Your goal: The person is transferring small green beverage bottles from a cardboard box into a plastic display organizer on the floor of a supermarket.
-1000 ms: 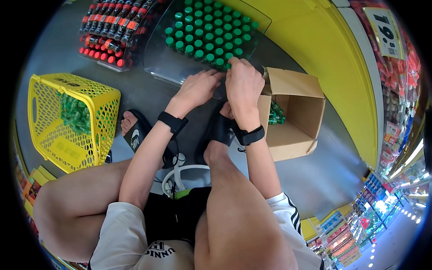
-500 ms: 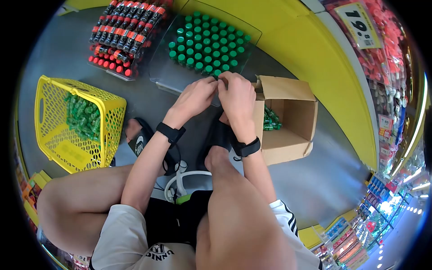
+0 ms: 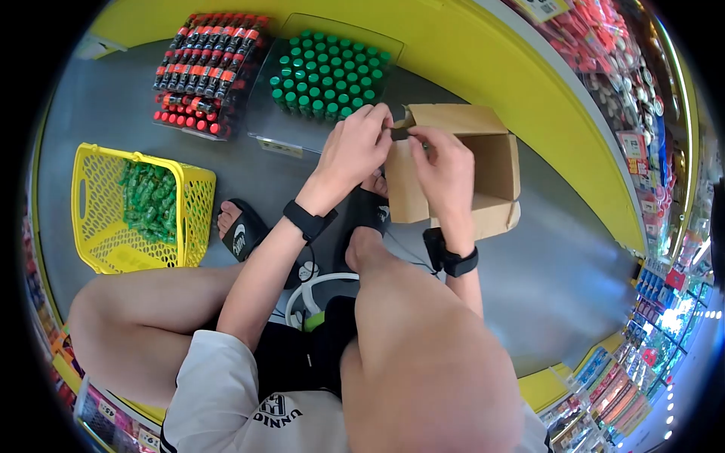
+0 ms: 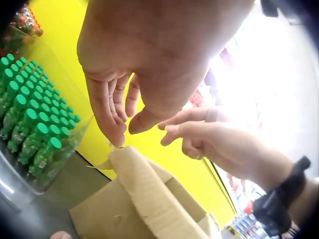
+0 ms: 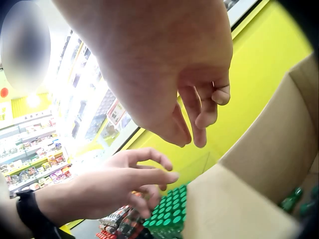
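Note:
Both hands are above the near flap of an open cardboard box (image 3: 495, 170), with nothing seen in their fingers. My left hand (image 3: 353, 147) has loosely bent fingers, the tips right at the top of the flap in the left wrist view. A short distance to its right, my right hand (image 3: 447, 172) hangs with thumb and fingers loosely curled and apart. Inside the box, small green bottles (image 5: 291, 199) show in the right wrist view. Behind the left hand, rows of green-capped bottles (image 3: 328, 72) stand in a clear plastic tray (image 3: 260, 113).
A yellow basket (image 3: 198, 219) holding many small green bottles stands at the left. Dark bottles with red caps (image 3: 208, 64) are stacked at the back left. A sandalled foot (image 3: 370, 211) is below the hands. Store shelves (image 3: 604, 400) line the right side.
Both hands have left the front row of green-capped bottles and moved right to the box. They were close together half a second ago and are now apart. The head view has shifted.

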`<state>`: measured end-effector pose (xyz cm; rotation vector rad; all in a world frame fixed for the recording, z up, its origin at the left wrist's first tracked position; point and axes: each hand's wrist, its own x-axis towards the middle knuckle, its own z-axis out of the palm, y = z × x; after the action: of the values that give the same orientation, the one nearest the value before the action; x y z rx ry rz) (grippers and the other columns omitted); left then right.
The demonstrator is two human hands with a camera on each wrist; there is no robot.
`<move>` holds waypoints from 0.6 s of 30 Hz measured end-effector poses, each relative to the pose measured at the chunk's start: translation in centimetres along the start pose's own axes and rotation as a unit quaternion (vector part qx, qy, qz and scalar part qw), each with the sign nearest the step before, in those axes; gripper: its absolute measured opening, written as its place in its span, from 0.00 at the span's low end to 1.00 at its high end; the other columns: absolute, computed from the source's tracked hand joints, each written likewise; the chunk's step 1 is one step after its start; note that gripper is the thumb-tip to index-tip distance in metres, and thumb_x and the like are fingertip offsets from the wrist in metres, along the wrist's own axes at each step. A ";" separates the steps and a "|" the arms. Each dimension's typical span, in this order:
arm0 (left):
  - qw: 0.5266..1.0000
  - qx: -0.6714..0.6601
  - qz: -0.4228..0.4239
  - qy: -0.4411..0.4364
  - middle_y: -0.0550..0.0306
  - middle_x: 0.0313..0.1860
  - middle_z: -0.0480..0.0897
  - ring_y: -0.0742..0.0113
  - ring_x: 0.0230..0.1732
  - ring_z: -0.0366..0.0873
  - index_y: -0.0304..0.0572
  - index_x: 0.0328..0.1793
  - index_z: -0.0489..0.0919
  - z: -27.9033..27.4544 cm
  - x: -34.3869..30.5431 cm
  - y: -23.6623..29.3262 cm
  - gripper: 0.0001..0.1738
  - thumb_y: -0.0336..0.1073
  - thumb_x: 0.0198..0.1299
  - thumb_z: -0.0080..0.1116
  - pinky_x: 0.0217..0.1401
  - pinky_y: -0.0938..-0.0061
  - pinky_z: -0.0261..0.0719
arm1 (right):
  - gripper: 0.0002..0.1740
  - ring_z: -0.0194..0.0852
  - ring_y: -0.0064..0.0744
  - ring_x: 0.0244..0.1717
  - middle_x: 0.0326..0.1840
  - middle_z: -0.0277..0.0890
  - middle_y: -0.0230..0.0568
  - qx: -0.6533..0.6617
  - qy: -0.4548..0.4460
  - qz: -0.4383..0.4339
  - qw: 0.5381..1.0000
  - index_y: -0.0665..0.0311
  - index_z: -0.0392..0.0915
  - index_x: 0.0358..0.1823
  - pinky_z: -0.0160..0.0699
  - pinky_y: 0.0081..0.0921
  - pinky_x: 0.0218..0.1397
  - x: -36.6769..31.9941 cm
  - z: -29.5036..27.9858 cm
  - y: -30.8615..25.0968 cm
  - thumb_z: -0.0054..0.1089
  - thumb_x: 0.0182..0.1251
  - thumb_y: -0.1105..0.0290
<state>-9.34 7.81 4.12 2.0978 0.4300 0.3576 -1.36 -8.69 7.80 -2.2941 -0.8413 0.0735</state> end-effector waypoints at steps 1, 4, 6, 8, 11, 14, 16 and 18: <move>1.000 0.009 0.012 -0.013 0.43 0.35 0.84 0.40 0.39 0.87 0.39 0.52 0.84 0.3 -0.1 0.8 0.07 0.30 0.70 0.63 0.42 0.52 0.85 | 0.07 0.88 0.51 0.39 0.42 0.89 0.45 -0.016 -0.006 0.026 1.000 0.62 0.89 0.48 0.87 0.43 0.46 -0.4 -1.3 0.9 0.69 0.71 0.72; 0.998 0.034 0.028 -0.035 0.43 0.34 0.84 0.40 0.42 0.89 0.44 0.56 0.88 2.3 -1.2 1.5 0.10 0.32 0.72 0.63 0.45 0.51 0.87 | 0.10 0.86 0.49 0.49 0.46 0.89 0.45 -0.086 -0.014 0.041 0.995 0.61 0.89 0.51 0.85 0.42 0.54 -1.5 -4.3 5.2 0.71 0.70 0.73; 0.996 0.057 0.028 -0.057 0.41 0.39 0.86 0.37 0.44 0.90 0.45 0.60 0.89 3.1 -1.8 1.9 0.13 0.38 0.74 0.65 0.48 0.49 0.89 | 0.13 0.81 0.52 0.62 0.57 0.87 0.47 -0.196 -0.008 0.002 0.980 0.58 0.90 0.53 0.81 0.46 0.64 -2.7 -6.1 8.5 0.73 0.68 0.72; 0.992 0.087 0.024 -0.088 0.40 0.46 0.87 0.33 0.42 0.89 0.45 0.60 0.90 4.1 -2.3 2.1 0.16 0.43 0.74 0.67 0.48 0.47 0.90 | 0.16 0.76 0.55 0.69 0.65 0.83 0.49 -0.238 0.001 0.034 0.971 0.56 0.90 0.56 0.77 0.47 0.70 -3.9 -7.3 10.4 0.74 0.68 0.71; 0.985 0.114 0.015 -0.130 0.34 0.47 0.85 0.30 0.41 0.89 0.41 0.65 0.84 4.8 -2.2 2.8 0.24 0.49 0.72 0.70 0.45 0.47 0.91 | 0.21 0.66 0.59 0.79 0.77 0.75 0.52 -0.298 -0.010 0.118 0.947 0.53 0.89 0.62 0.71 0.50 0.79 -5.1 -8.0 13.0 0.76 0.67 0.68; 0.980 0.126 0.018 -0.150 0.32 0.43 0.83 0.31 0.41 0.89 0.33 0.65 0.78 6.0 -1.5 2.3 0.29 0.47 0.69 0.72 0.44 0.46 0.90 | 0.27 0.67 0.61 0.81 0.83 0.71 0.56 -0.319 -0.059 0.202 0.924 0.52 0.86 0.68 0.71 0.49 0.82 -5.4 -8.1 15.3 0.76 0.68 0.65; 0.983 0.117 0.017 -0.138 0.30 0.43 0.83 0.29 0.41 0.88 0.30 0.62 0.77 6.6 -0.7 2.0 0.24 0.39 0.68 0.69 0.44 0.44 0.89 | 0.27 0.75 0.64 0.75 0.80 0.72 0.59 -0.213 -0.055 0.211 0.952 0.55 0.85 0.68 0.77 0.49 0.78 -5.3 -7.9 16.2 0.73 0.67 0.71; 0.985 0.105 0.014 -0.139 0.29 0.43 0.84 0.28 0.41 0.88 0.29 0.62 0.77 6.9 0.2 1.8 0.23 0.35 0.67 0.68 0.45 0.44 0.89 | 0.27 0.78 0.64 0.72 0.78 0.74 0.58 -0.221 -0.057 0.205 0.952 0.56 0.85 0.68 0.80 0.49 0.75 -5.3 -7.4 16.4 0.69 0.66 0.75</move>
<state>-6.04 1.80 2.04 2.3194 0.2828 0.0330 5.51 -25.25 2.34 -2.8854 -0.4512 0.2226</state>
